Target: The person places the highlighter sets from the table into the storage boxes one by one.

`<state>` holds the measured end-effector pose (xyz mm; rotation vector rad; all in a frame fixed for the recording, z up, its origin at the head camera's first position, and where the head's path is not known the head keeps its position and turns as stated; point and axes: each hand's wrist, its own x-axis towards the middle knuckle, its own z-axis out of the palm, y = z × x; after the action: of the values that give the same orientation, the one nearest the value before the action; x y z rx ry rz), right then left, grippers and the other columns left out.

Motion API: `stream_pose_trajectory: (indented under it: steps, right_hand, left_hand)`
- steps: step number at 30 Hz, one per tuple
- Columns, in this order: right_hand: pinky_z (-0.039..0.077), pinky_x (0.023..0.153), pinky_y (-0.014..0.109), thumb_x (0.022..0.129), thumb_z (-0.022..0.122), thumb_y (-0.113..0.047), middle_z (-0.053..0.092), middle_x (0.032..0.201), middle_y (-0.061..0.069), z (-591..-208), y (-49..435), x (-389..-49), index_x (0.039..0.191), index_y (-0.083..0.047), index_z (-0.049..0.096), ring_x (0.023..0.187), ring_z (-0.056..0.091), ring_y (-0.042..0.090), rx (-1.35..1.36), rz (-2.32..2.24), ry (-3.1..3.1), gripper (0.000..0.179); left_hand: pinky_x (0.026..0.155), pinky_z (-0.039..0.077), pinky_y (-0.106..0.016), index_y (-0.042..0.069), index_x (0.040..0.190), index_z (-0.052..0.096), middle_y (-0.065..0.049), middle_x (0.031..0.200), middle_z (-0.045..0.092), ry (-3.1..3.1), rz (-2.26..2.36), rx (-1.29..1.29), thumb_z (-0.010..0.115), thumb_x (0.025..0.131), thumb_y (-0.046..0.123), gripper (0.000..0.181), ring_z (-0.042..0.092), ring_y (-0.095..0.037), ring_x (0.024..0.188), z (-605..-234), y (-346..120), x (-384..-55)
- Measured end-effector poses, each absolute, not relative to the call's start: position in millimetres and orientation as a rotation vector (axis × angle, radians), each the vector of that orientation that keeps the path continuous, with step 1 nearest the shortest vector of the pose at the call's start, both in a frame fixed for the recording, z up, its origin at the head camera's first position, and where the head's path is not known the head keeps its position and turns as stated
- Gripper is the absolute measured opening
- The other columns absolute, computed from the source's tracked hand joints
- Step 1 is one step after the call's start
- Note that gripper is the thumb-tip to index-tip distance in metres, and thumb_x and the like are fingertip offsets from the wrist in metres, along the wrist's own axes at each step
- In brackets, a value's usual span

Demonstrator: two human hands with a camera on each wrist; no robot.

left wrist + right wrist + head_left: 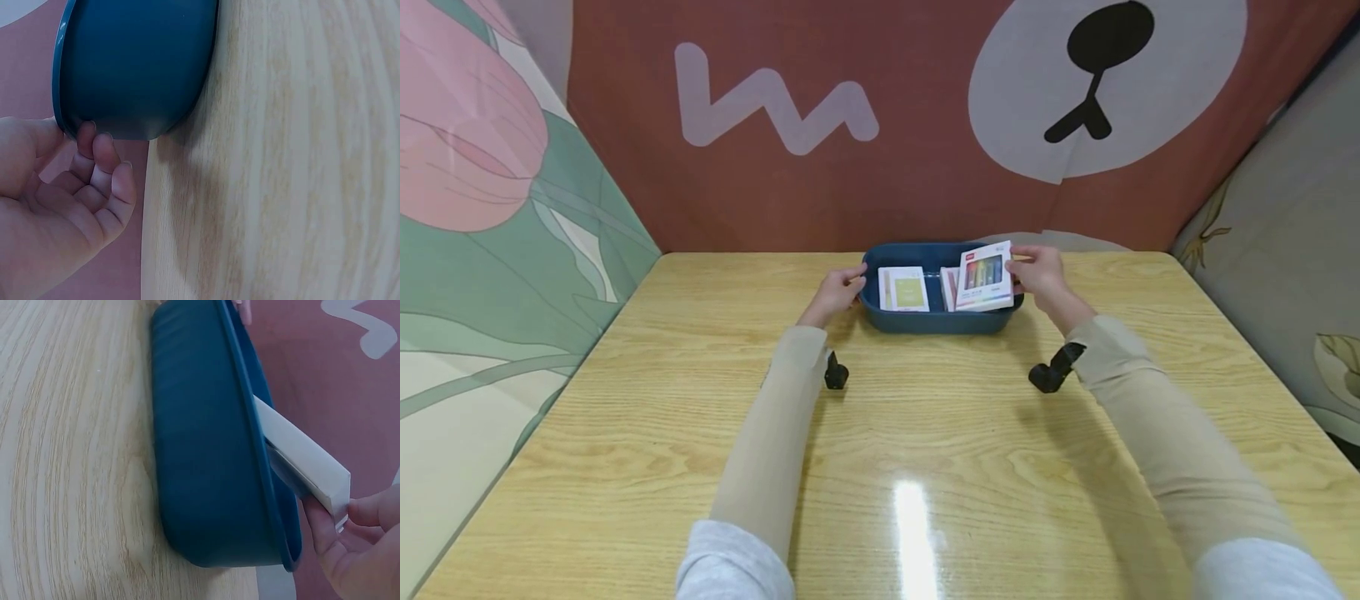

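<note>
A dark blue plastic basin stands near the table's back edge. At its left end my left hand pinches the rim, thumb above and fingertips under it, as the left wrist view shows. My right hand grips the right edge of a flat white box with rainbow-coloured sticks on its front. This box leans tilted in the right part of the basin, its lower end inside the rim. Behind it, a pinkish box partly shows. On the basin's left side lie white boxes with a yellow-green panel.
The wooden table extends in front of the basin. A brown fabric backdrop hangs right behind it, with patterned cloth at both sides. Black wrist cameras project inward from both sleeves.
</note>
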<state>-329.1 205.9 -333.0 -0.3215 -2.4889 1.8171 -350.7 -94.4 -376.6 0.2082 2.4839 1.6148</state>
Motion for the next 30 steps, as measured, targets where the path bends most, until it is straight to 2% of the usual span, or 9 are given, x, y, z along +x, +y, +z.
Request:
stream_pose_trajectory:
  steps: [4,9,12,14,16,19,26,29,30]
  right_hand:
    - [0.047,0.048,0.02,0.09,0.047,-0.001,0.052,0.114,0.027,-335.9,201.0,-333.2,0.127,0.005,0.047,0.067,0.056,0.012,-0.291,1.642,-2.565,0.038]
    - [0.046,0.046,0.018,0.086,0.052,0.0,0.057,0.103,0.027,-341.3,197.3,-337.5,0.114,0.009,0.057,0.074,0.057,0.02,-0.232,1.371,-2.643,0.03]
    - [0.049,0.054,0.024,0.084,0.053,0.002,0.058,0.099,0.027,-343.3,197.2,-338.1,0.108,0.011,0.059,0.079,0.057,0.023,-0.196,1.237,-2.681,0.027]
    - [0.05,0.065,0.03,0.083,0.053,0.003,0.059,0.1,0.027,-343.8,197.6,-337.7,0.108,0.012,0.059,0.086,0.057,0.027,-0.174,1.167,-2.708,0.027]
    - [0.047,0.075,0.035,0.082,0.054,0.003,0.059,0.102,0.026,-343.7,197.9,-337.2,0.108,0.012,0.059,0.093,0.056,0.03,-0.16,1.132,-2.731,0.028]
    - [0.043,0.082,0.039,0.081,0.057,0.001,0.058,0.106,0.026,-343.5,197.8,-336.1,0.11,0.013,0.057,0.098,0.054,0.031,-0.133,1.095,-2.773,0.032]
    - [0.04,0.086,0.043,0.081,0.055,0.003,0.051,0.115,0.028,-345.6,193.1,-334.6,0.117,0.016,0.05,0.105,0.047,0.035,-0.011,0.964,-2.908,0.039]
    - [0.039,0.088,0.043,0.08,0.05,0.005,0.049,0.119,0.027,-359.1,197.8,-350.1,0.119,0.014,0.049,0.11,0.045,0.036,0.021,0.893,-2.956,0.04]
    - [0.041,0.086,0.04,0.078,0.049,0.005,0.052,0.117,0.024,-372.9,204.8,-363.4,0.117,0.01,0.054,0.107,0.048,0.033,0.066,0.871,-2.929,0.039]
  left_hand:
    - [0.069,0.04,-0.042,0.012,0.137,0.038,-0.012,0.075,0.045,2.487,1.606,0.204,0.041,0.096,0.015,0.041,0.047,-0.037,0.078,-375.6,-94.5,-350.7]
    - [0.071,0.041,-0.041,0.013,0.137,0.038,-0.013,0.079,0.046,2.498,1.59,0.192,0.041,0.096,0.016,0.041,0.048,-0.036,0.079,-374.7,-94.8,-350.9]
    - [0.071,0.041,-0.041,0.013,0.137,0.038,-0.013,0.081,0.047,2.506,1.58,0.191,0.041,0.096,0.016,0.04,0.049,-0.036,0.08,-374.6,-95.0,-351.1]
    - [0.07,0.042,-0.04,0.013,0.136,0.038,-0.013,0.081,0.047,2.511,1.579,0.194,0.041,0.096,0.016,0.04,0.049,-0.036,0.079,-374.8,-95.2,-351.3]
    - [0.069,0.042,-0.039,0.012,0.136,0.039,-0.013,0.082,0.048,2.513,1.582,0.196,0.042,0.096,0.016,0.04,0.049,-0.036,0.08,-374.8,-95.1,-351.2]
    - [0.069,0.041,-0.04,0.012,0.136,0.039,-0.015,0.085,0.049,2.504,1.594,0.193,0.042,0.096,0.016,0.04,0.049,-0.037,0.08,-375.2,-94.9,-351.4]
    - [0.068,0.041,-0.039,0.012,0.136,0.039,-0.02,0.098,0.052,2.494,1.6,0.191,0.041,0.096,0.016,0.04,0.048,-0.036,0.079,-375.6,-94.7,-351.0]
    - [0.069,0.041,-0.04,0.012,0.136,0.038,-0.019,0.095,0.051,2.48,1.608,0.189,0.041,0.096,0.016,0.04,0.047,-0.035,0.078,-376.3,-94.3,-351.5]
    - [0.07,0.04,-0.041,0.012,0.136,0.038,-0.019,0.092,0.05,2.475,1.615,0.187,0.041,0.096,0.015,0.04,0.047,-0.035,0.078,-376.5,-94.3,-351.7]
